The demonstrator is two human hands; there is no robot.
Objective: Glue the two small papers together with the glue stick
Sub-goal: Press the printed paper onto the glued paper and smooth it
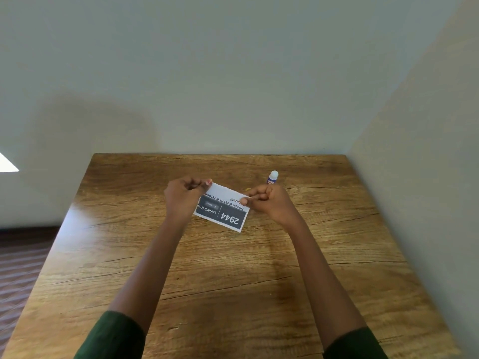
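A small white printed paper (225, 209) with a dark band reading "2944" is held above the wooden table (233, 275). My left hand (184, 195) pinches its far left corner. Its right edge is pinched by my right hand (267, 202). I cannot tell whether a second paper lies behind the one I see. The glue stick (272, 177), purple with a white cap, stands upright on the table just beyond my right hand, apart from it.
The table sits in a corner, with walls close behind and on the right (414, 177). Its left edge drops to a striped floor (20, 268). Dark green sleeves cover my upper forearms at the bottom of the view.
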